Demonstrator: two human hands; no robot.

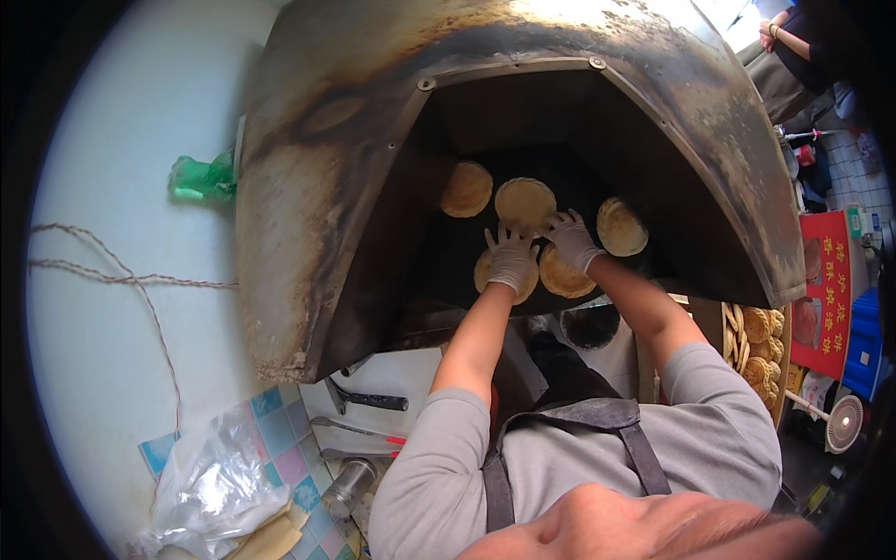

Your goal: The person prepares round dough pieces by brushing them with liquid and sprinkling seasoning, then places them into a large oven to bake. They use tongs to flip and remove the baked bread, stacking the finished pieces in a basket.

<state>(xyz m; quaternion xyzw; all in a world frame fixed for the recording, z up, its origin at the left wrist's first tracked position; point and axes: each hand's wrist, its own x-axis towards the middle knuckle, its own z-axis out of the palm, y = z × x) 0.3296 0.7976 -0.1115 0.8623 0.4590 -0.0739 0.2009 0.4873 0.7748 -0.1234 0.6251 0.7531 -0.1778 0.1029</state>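
Several round flatbreads lie on the dark baking surface [448, 269] inside a hooded oven. The middle one [525, 199] is pale with a crimped rim. My left hand [514, 259], in a thin translucent glove, spreads its fingers at that bread's near edge and covers part of a browner flatbread [486, 273] below. My right hand [574, 241], gloved too, has its fingertips at the pale bread's right edge; whether they grip it is hidden. Beneath that hand is another browned flatbread [565, 276]. Two more, a left flatbread [467, 189] and a right flatbread [622, 227], lie apart from my hands.
The scorched metal hood [301, 231] surrounds the opening, with a low front lip. At lower left are a black-handled tool [378, 401], red-handled tongs [364, 430] and a metal canister [350, 486]. Baked flatbreads [759, 357] fill a tray at right. A person [791, 52] stands beyond.
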